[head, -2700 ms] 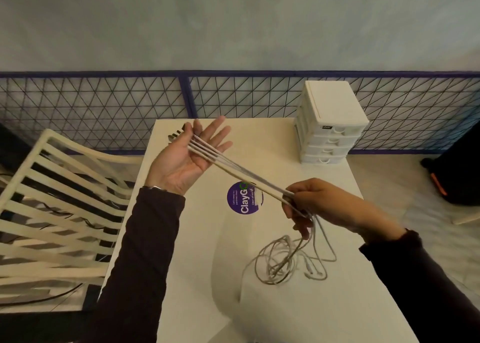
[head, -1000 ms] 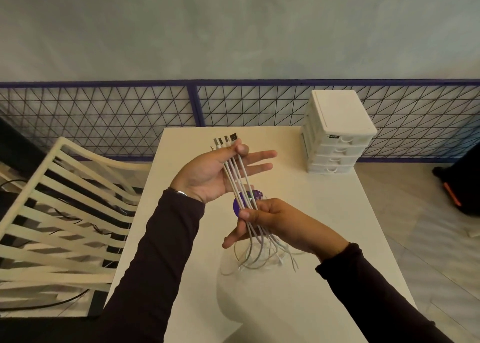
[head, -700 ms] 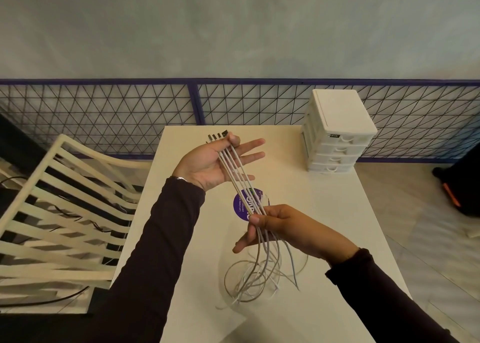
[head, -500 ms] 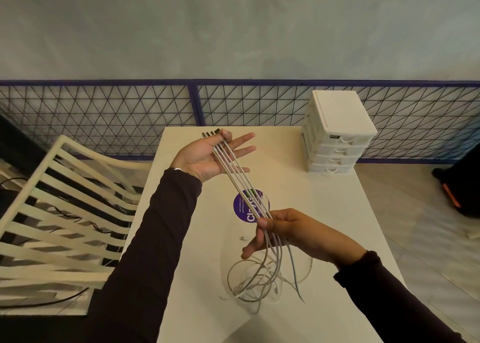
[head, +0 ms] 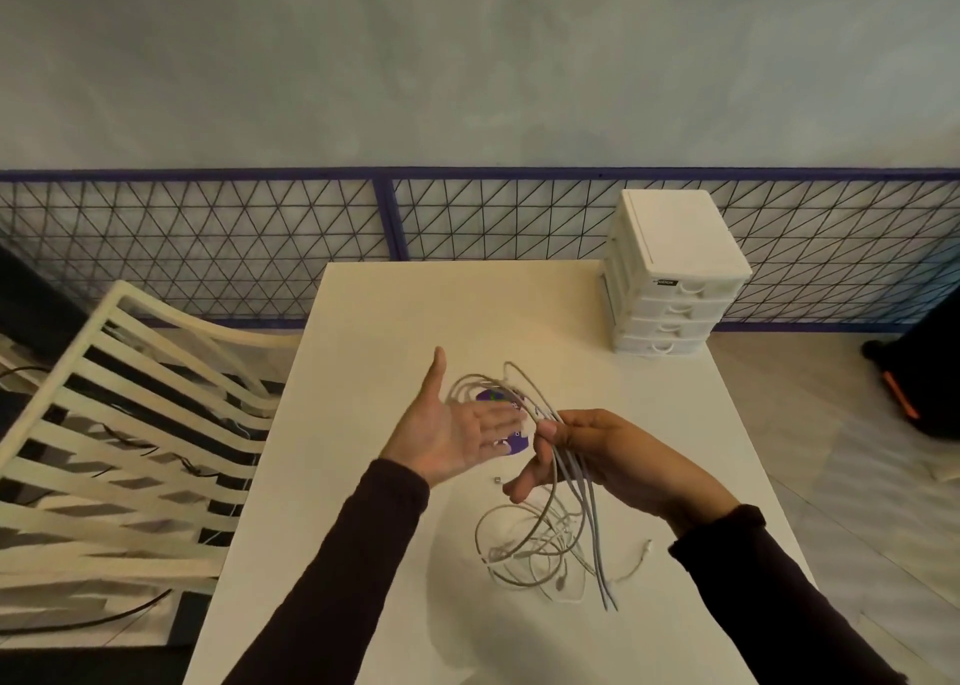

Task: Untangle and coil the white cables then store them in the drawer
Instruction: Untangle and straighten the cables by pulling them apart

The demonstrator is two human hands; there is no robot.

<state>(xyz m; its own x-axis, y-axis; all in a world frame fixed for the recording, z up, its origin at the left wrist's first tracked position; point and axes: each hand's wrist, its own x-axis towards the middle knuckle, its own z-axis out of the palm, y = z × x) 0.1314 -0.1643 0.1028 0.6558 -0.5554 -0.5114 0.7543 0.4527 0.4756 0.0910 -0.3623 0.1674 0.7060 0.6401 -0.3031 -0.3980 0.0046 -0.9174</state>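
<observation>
Several white cables run as a bundle through my right hand, which is shut on them above the middle of the white table. Above that hand the cables arch in a loop; below it they hang into a loose tangle lying on the table. My left hand is held flat, palm up and fingers apart, just left of the loop, its fingertips blurred beside the strands. The white drawer unit stands at the table's far right corner with all its drawers shut.
A purple round sticker shows on the table behind the hands. A small pale piece lies near my right fingers. A cream slatted chair stands at the left. A wire-mesh fence runs behind the table.
The cables were stretched straight between both hands. Now my left hand has let the plug ends go and opened lower down, and the bundle arches loosely from my right hand.
</observation>
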